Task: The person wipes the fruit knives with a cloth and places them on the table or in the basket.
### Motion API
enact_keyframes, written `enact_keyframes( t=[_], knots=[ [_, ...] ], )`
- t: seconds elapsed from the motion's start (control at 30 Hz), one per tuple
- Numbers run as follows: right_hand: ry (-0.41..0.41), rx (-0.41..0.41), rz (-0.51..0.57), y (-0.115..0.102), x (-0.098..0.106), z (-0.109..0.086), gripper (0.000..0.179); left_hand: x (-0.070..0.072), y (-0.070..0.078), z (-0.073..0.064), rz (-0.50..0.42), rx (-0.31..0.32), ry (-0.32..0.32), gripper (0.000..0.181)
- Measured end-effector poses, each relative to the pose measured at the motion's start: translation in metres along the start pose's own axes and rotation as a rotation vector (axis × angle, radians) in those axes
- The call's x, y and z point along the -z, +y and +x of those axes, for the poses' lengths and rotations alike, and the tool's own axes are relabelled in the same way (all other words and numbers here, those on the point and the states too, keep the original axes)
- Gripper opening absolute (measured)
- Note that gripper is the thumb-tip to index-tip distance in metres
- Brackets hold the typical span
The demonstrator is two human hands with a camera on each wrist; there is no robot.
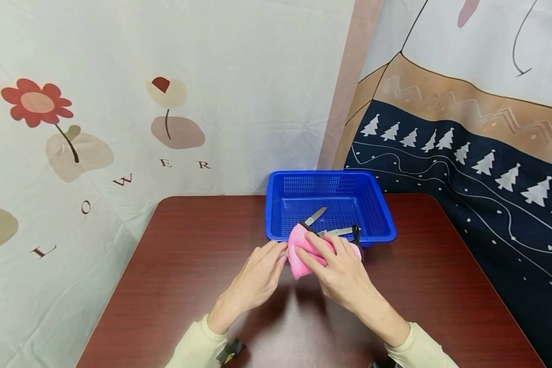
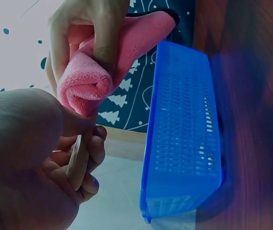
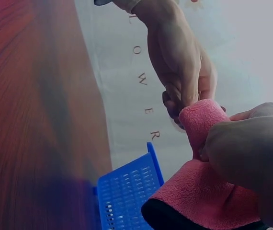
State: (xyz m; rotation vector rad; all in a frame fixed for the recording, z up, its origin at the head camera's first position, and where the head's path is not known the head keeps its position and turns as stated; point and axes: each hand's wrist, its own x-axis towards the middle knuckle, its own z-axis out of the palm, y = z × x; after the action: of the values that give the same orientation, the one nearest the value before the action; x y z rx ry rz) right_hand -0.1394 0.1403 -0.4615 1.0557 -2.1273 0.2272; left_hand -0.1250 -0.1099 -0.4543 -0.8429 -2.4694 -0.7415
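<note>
My right hand (image 1: 345, 273) grips a pink towelling cloth (image 1: 299, 255) with dark edging, just in front of the basket's near rim. In the left wrist view the cloth (image 2: 86, 86) is folded over into a roll. My left hand (image 1: 257, 276) is at the cloth's left side, its thumb and fingers pinching a narrow, smooth, pale object (image 2: 79, 163). The upper end of that object runs to the cloth, and its kind cannot be told. In the right wrist view the left hand (image 3: 182, 67) meets the folded cloth end.
Behind the hands a blue perforated plastic basket (image 1: 272, 204) stands at the table's far edge. Inside lie a pointed metal blade (image 1: 316, 215) and another metal piece (image 1: 342, 231), partly covered by the cloth. The brown table (image 1: 188, 245) meets printed curtains at the back and right.
</note>
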Motion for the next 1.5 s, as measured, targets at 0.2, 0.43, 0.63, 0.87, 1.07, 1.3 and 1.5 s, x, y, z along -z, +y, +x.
enact_keyframes(
  t=[0.2,0.43,0.63,0.87,1.07,1.3,1.5],
  knots=[
    [0.017,-0.022,-0.002,0.005,0.002,0.002,0.050,0.002,0.001,-0.001,-0.006,0.011,-0.008,0.024],
    [0.034,-0.044,-0.013,0.017,0.005,0.001,0.045,0.004,0.002,-0.003,-0.015,0.021,-0.010,0.025],
    [0.008,-0.085,-0.014,0.028,0.008,-0.003,0.046,0.003,0.001,-0.003,-0.008,0.003,0.010,0.026],
    [0.009,-0.114,-0.022,0.036,0.011,-0.006,0.051,0.004,0.000,-0.003,-0.014,-0.005,0.021,0.026],
    [0.023,-0.150,-0.019,0.044,0.015,-0.009,0.051,0.006,0.001,-0.003,-0.022,0.007,0.007,0.025],
    [0.047,-0.187,-0.013,0.058,0.018,-0.017,0.053,0.005,0.000,-0.004,-0.079,0.040,-0.004,0.029],
    [0.070,-0.230,0.015,0.065,0.023,-0.022,0.055,0.005,-0.002,-0.004,-0.187,0.073,0.011,0.029]
  ],
)
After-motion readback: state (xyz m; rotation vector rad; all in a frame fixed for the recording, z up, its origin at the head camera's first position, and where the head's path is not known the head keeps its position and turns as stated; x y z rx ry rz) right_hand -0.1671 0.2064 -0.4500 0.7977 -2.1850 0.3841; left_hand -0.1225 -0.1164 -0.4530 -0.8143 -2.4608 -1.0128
